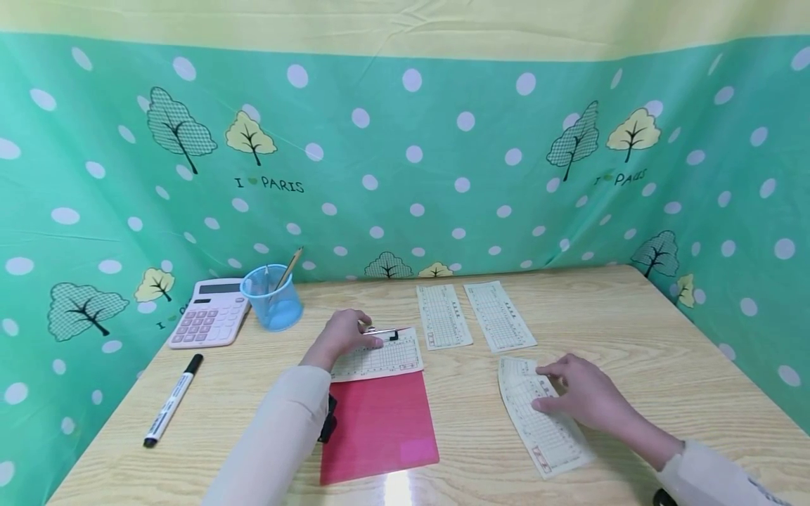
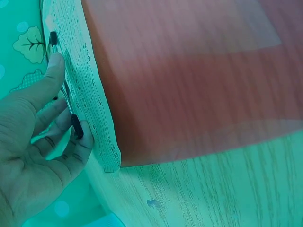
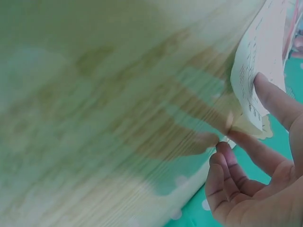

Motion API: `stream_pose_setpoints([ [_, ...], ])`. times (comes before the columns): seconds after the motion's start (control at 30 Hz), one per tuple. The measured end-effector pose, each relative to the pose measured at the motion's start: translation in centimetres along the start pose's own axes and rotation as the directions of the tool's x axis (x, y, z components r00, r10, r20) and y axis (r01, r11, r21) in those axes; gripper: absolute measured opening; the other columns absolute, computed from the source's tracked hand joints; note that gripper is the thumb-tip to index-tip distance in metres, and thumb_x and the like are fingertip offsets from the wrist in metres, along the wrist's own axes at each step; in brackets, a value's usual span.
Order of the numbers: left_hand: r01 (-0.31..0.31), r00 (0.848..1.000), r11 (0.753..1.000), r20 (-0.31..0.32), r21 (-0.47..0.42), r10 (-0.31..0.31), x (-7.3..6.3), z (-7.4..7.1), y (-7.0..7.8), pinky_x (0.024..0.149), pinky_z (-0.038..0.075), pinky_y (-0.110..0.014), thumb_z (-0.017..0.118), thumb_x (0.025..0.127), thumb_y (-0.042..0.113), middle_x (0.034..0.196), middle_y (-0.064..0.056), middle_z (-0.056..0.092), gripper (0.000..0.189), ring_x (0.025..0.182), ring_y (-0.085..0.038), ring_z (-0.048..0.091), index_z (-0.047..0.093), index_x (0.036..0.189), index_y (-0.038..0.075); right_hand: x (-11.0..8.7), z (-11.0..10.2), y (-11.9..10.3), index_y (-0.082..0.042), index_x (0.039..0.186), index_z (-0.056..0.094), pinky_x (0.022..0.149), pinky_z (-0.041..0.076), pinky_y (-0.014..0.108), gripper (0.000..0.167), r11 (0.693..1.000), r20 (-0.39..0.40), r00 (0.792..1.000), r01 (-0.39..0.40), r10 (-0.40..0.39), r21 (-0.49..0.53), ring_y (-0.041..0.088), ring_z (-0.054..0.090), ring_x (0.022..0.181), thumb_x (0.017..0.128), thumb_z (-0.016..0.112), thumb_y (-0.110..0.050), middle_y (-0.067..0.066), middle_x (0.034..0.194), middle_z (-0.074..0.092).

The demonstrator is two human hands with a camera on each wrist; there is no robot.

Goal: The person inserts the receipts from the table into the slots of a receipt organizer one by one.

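Observation:
A red clipboard (image 1: 382, 429) lies before me, a printed receipt slip (image 1: 405, 355) across its top end under the metal clip (image 2: 67, 92) with black ends. My left hand (image 1: 344, 337) grips this clip, thumb on its front and fingertips behind and at its lower end. To the right, my right hand (image 1: 582, 393) holds another printed slip (image 1: 538, 422) near its upper edge. In the right wrist view the thumb (image 3: 270, 94) presses the bowed paper's face, with the index finger at its edge and the other fingers curled.
Two more slips (image 1: 444, 316) lie side by side at the back middle. A pink calculator (image 1: 211, 316) and a blue mesh cup (image 1: 272, 299) with a pencil stand at the back left. Nearer, a capped marker (image 1: 172, 400) lies on the wooden table. A green patterned cloth (image 1: 443, 176) hangs behind.

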State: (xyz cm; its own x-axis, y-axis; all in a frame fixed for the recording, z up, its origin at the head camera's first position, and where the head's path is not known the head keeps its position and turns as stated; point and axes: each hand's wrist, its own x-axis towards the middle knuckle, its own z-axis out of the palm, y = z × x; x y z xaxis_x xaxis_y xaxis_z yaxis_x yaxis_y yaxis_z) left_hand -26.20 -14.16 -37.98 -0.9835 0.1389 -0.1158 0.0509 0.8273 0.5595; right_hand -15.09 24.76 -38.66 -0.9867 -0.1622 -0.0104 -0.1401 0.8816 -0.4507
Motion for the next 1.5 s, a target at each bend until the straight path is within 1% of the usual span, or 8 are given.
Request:
stream_pose_setpoints([
  [0.2,0.006,1.0,1.0,-0.002,-0.003,-0.006,0.0,0.05,-0.12,0.092,0.051,-0.045,0.086,0.084,0.022,0.103,-0.014,0.068,0.038,0.099,-0.028,0.063,0.071,0.112,0.001,0.15,0.19,-0.22,-0.005,0.113,0.07,0.073,0.05,0.039,0.05,0.998,0.016,0.999,-0.032,0.031,0.051,0.02,0.057,0.084,0.073,0.091,-0.026,0.003,0.093,0.064],
  [0.33,0.002,1.0,1.0,-0.009,-0.001,-0.002,0.01,0.07,-0.16,0.091,0.051,-0.044,0.087,0.083,0.023,0.102,-0.012,0.067,0.039,0.096,-0.027,0.062,0.069,0.109,0.0,0.25,0.2,-0.26,0.003,0.125,0.06,0.064,0.041,0.032,0.066,0.992,0.036,0.996,-0.082,0.079,0.097,0.018,0.05,0.073,0.074,0.091,-0.024,0.002,0.083,0.057],
  [0.4,0.004,1.0,1.0,-0.013,-0.002,-0.004,-0.01,0.04,-0.18,0.09,0.051,-0.044,0.087,0.083,0.023,0.1,-0.012,0.066,0.04,0.095,-0.026,0.061,0.068,0.108,-0.002,0.25,0.15,-0.23,0.006,0.124,0.058,0.062,0.04,0.031,0.068,0.989,0.039,0.994,-0.103,0.1,0.102,0.019,0.05,0.071,0.074,0.091,-0.026,0.003,0.081,0.056],
  [0.57,0.006,1.0,1.0,-0.023,0.001,-0.006,-0.08,-0.04,-0.21,0.087,0.05,-0.042,0.088,0.082,0.023,0.096,-0.01,0.064,0.039,0.089,-0.024,0.058,0.065,0.101,-0.002,-0.03,0.21,0.06,-0.006,0.084,0.061,0.057,0.036,0.028,0.041,0.988,0.044,0.991,-0.129,0.126,0.082,0.017,0.046,0.064,0.076,0.089,-0.035,0.002,0.07,0.051],
  [0.67,0.0,1.0,1.0,-0.025,0.008,0.001,-0.08,-0.08,-0.2,0.085,0.05,-0.041,0.088,0.081,0.023,0.093,-0.009,0.063,0.036,0.087,-0.023,0.057,0.065,0.096,0.0,-0.14,0.3,0.15,-0.012,0.073,0.056,0.053,0.03,0.025,0.04,0.99,0.049,0.992,-0.12,0.117,0.079,0.015,0.042,0.06,0.077,0.088,-0.035,-0.001,0.064,0.044],
  [1.07,-0.033,0.999,0.999,-0.007,0.005,0.033,-0.05,0.04,-0.19,0.083,0.049,-0.042,0.087,0.083,0.021,0.091,-0.008,0.063,0.028,0.086,-0.023,0.057,0.069,0.096,0.004,0.21,0.26,-0.08,-0.013,0.08,0.059,0.056,0.03,0.026,0.034,0.993,0.069,0.994,-0.089,0.084,0.075,0.017,0.042,0.063,0.078,0.088,-0.03,0.001,0.067,0.047],
  [1.3,-0.02,1.0,1.0,-0.001,0.01,0.02,-0.06,0.02,-0.17,0.083,0.049,-0.041,0.086,0.083,0.023,0.092,-0.008,0.063,0.028,0.086,-0.023,0.057,0.069,0.096,0.005,0.28,0.14,0.12,-0.01,0.086,0.063,0.056,0.033,0.026,0.024,0.985,0.09,0.993,-0.089,0.076,0.147,0.018,0.046,0.067,0.082,0.085,-0.021,0.002,0.073,0.052],
  [1.5,-0.002,1.0,1.0,0.01,-0.002,0.002,-0.05,-0.05,-0.14,0.087,0.049,-0.043,0.087,0.082,0.025,0.098,-0.009,0.065,0.032,0.092,-0.024,0.058,0.071,0.103,0.007,0.37,-0.14,0.28,-0.01,0.089,0.064,0.057,0.036,0.025,0.014,0.98,0.096,0.995,-0.009,-0.01,0.197,0.017,0.046,0.066,0.087,0.078,-0.013,0.0,0.071,0.054],
])
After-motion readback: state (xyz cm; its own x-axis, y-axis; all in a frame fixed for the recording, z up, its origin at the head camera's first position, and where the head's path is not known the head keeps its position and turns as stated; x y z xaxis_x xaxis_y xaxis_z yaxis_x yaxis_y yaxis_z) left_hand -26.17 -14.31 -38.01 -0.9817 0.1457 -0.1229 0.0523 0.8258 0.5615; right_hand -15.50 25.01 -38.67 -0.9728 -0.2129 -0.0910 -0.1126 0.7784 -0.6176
